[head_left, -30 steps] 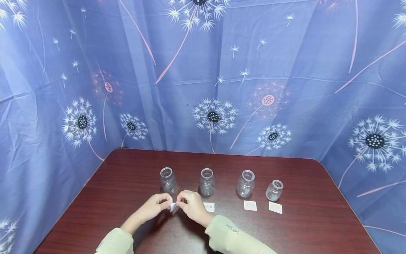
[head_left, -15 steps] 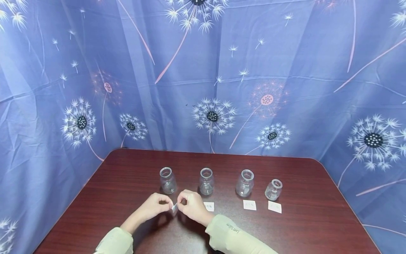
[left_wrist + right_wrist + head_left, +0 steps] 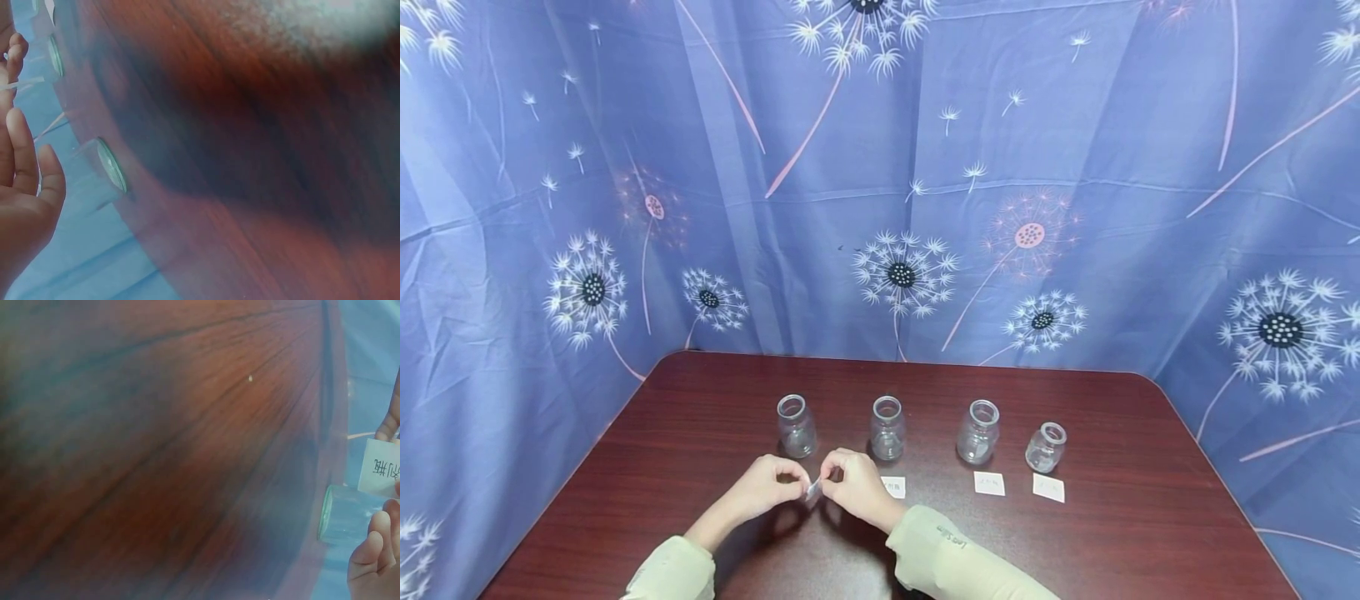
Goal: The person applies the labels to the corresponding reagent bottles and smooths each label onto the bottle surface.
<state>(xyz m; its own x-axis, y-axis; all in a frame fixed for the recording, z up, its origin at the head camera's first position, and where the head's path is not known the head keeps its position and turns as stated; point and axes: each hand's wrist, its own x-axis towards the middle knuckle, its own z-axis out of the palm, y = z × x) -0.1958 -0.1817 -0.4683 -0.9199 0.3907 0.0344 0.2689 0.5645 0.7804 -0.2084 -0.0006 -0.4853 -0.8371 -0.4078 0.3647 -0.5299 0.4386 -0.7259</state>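
Observation:
In the head view both hands meet over the table in front of the leftmost glass jar (image 3: 797,432). Between them a small white paper label (image 3: 377,469) is held up, with handwritten characters showing in the right wrist view. My left hand (image 3: 767,485) pinches one edge of it with thumb and forefinger. The opposite edge is pinched by my right hand (image 3: 855,485). Seen from the head, the label is nearly edge-on and partly covered by fingertips. A second label (image 3: 895,487) lies on the table just beyond the right hand, in front of another clear jar (image 3: 887,433).
Farther right stand a third jar (image 3: 978,435) and a smaller one (image 3: 1046,451), all upright and without lids. In front of them lie two more white labels, one (image 3: 989,483) near the third jar. A blue dandelion-print curtain (image 3: 820,275) borders the dark red table (image 3: 1112,533).
The label between the hands has turned from tilted to nearly edge-on. My left fingertips have shifted slightly right. Jars and lying labels stay put, apart from a slight camera drift.

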